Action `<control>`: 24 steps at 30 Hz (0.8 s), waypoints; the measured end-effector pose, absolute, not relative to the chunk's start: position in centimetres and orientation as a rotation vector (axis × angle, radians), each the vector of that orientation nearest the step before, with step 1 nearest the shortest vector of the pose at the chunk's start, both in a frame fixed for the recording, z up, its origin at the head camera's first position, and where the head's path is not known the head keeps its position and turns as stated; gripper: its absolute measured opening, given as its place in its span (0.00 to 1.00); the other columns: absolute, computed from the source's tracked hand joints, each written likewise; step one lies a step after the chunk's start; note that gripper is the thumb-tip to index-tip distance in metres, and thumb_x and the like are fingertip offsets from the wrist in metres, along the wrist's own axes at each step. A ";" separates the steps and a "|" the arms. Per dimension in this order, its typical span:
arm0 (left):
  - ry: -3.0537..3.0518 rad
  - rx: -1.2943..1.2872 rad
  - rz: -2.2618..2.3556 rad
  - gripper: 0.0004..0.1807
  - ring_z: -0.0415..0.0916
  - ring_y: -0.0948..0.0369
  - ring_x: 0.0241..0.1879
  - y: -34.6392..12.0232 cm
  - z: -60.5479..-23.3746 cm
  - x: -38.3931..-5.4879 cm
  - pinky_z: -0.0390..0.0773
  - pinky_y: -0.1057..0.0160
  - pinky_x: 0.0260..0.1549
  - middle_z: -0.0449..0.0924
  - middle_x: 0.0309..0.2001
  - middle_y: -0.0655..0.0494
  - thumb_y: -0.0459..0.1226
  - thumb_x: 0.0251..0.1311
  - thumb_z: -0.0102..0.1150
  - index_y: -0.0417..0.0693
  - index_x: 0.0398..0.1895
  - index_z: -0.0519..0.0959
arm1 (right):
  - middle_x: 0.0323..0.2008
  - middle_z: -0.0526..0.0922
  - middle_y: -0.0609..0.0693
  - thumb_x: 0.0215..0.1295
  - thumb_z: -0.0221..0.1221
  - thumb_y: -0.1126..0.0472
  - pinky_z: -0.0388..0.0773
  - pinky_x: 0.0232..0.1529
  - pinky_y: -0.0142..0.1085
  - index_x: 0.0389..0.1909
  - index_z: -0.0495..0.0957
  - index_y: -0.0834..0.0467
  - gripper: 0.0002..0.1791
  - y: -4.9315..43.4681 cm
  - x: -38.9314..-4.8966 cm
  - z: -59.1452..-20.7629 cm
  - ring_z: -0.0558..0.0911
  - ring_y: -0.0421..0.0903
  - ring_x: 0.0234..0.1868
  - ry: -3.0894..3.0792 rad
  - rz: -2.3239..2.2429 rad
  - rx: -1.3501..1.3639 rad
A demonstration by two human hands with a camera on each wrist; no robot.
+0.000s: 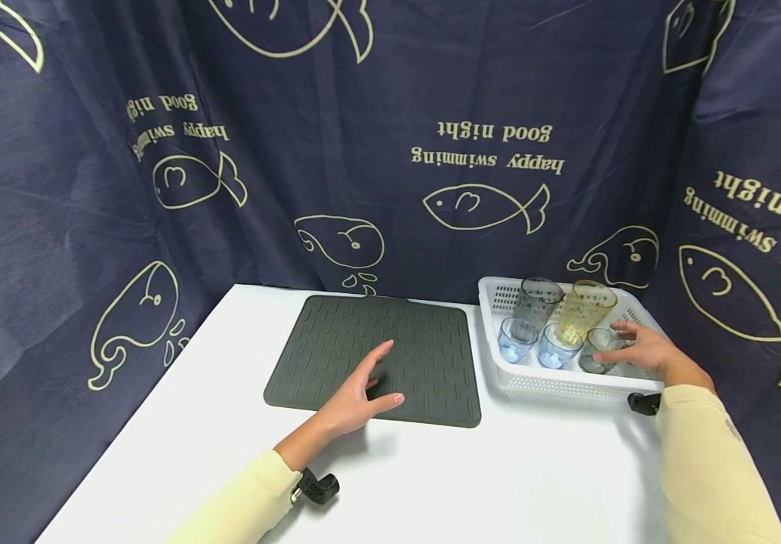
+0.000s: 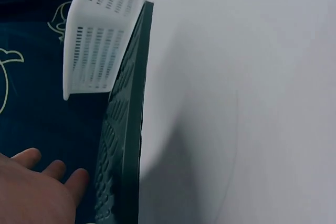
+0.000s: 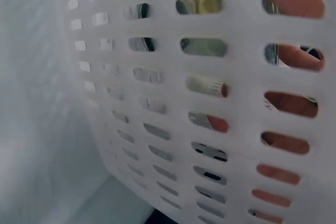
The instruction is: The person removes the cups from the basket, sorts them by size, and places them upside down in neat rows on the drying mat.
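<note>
In the head view my right hand reaches into a white plastic basket. Its thumb and fingers are round a small clear grey glass at the front. Next to that glass stand two small blue glasses. Behind them are a tall grey glass and a tall yellow glass. In the right wrist view the basket's slotted wall hides most of the hand. My left hand, fingers spread and holding nothing, is over the near part of a dark grey ridged mat.
The mat and basket lie side by side on a white table. A dark blue curtain with fish and whale prints hangs behind and at both sides. Each wrist carries a small black camera.
</note>
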State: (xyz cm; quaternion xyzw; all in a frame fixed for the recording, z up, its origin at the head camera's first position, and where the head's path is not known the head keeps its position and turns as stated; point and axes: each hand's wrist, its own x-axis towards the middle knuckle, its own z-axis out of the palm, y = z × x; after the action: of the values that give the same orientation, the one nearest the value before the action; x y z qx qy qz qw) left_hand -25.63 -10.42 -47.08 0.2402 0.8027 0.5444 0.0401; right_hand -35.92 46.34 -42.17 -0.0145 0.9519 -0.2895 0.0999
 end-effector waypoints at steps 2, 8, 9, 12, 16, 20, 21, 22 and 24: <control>2.433 0.754 1.695 0.49 0.48 0.44 0.81 -10.3 -47.1 -25.6 0.59 0.39 0.76 0.45 0.84 0.57 0.47 0.67 0.66 0.66 0.83 0.46 | 0.72 0.53 0.80 0.60 0.73 0.48 0.77 0.62 0.63 0.75 0.48 0.76 0.59 46.4 -36.0 -42.2 0.63 0.77 0.69 2.797 -0.880 -0.049; 2.382 0.799 1.765 0.47 0.51 0.44 0.80 -9.9 -47.3 -25.7 0.61 0.39 0.76 0.52 0.82 0.55 0.44 0.66 0.67 0.63 0.82 0.51 | 0.71 0.56 0.81 0.61 0.73 0.52 0.80 0.61 0.58 0.75 0.47 0.76 0.58 46.3 -36.0 -42.2 0.66 0.76 0.68 2.756 -0.943 -0.043; 2.371 0.806 1.775 0.46 0.52 0.44 0.80 -9.8 -47.3 -25.7 0.62 0.39 0.75 0.52 0.81 0.55 0.43 0.66 0.68 0.63 0.82 0.52 | 0.71 0.56 0.81 0.61 0.73 0.52 0.80 0.61 0.58 0.76 0.46 0.76 0.58 46.2 -36.0 -42.2 0.66 0.76 0.68 2.746 -0.946 -0.032; 2.340 0.823 1.802 0.45 0.54 0.44 0.80 -9.5 -47.3 -25.7 0.63 0.41 0.75 0.54 0.81 0.54 0.41 0.65 0.68 0.63 0.81 0.53 | 0.71 0.57 0.81 0.61 0.73 0.52 0.80 0.61 0.58 0.75 0.46 0.77 0.58 46.3 -36.0 -42.1 0.68 0.75 0.67 2.726 -0.940 -0.018; 2.302 0.854 1.834 0.45 0.54 0.43 0.79 -8.9 -47.2 -25.8 0.64 0.41 0.75 0.55 0.81 0.53 0.40 0.65 0.68 0.59 0.81 0.54 | 0.70 0.58 0.81 0.61 0.73 0.54 0.81 0.60 0.56 0.74 0.46 0.79 0.58 46.4 -36.1 -42.1 0.70 0.74 0.66 2.722 -0.942 -0.023; 2.271 0.873 1.852 0.44 0.56 0.44 0.79 -8.3 -47.0 -25.8 0.65 0.42 0.75 0.55 0.80 0.53 0.40 0.65 0.68 0.59 0.81 0.54 | 0.69 0.61 0.80 0.60 0.74 0.55 0.83 0.58 0.54 0.74 0.48 0.79 0.56 46.4 -36.2 -42.4 0.73 0.72 0.65 2.729 -0.957 -0.009; 2.263 0.874 1.854 0.44 0.56 0.44 0.79 -8.2 -46.9 -25.8 0.65 0.42 0.75 0.55 0.80 0.53 0.40 0.65 0.68 0.60 0.80 0.55 | 0.69 0.61 0.80 0.61 0.73 0.55 0.83 0.58 0.55 0.74 0.48 0.79 0.56 46.4 -36.2 -42.5 0.73 0.72 0.65 2.727 -0.956 -0.007; 2.257 0.877 1.855 0.44 0.56 0.44 0.79 -8.1 -46.9 -25.7 0.65 0.42 0.75 0.55 0.80 0.53 0.39 0.65 0.68 0.60 0.80 0.55 | 0.69 0.60 0.80 0.61 0.73 0.55 0.82 0.59 0.56 0.74 0.48 0.79 0.56 46.4 -36.2 -42.5 0.72 0.72 0.65 2.722 -0.962 -0.002; 2.246 0.883 1.854 0.44 0.56 0.42 0.78 -7.8 -46.8 -25.7 0.66 0.42 0.74 0.56 0.80 0.52 0.39 0.65 0.68 0.60 0.80 0.55 | 0.70 0.60 0.79 0.60 0.74 0.56 0.81 0.60 0.57 0.74 0.48 0.78 0.56 46.4 -36.1 -42.6 0.71 0.73 0.66 2.713 -0.973 0.014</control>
State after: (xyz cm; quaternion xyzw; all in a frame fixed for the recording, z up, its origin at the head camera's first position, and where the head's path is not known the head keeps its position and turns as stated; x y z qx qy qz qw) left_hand -25.71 -7.83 -46.85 0.2897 0.7371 0.6085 0.0491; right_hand -36.12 46.37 -42.57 0.0048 0.9334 -0.3348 0.1292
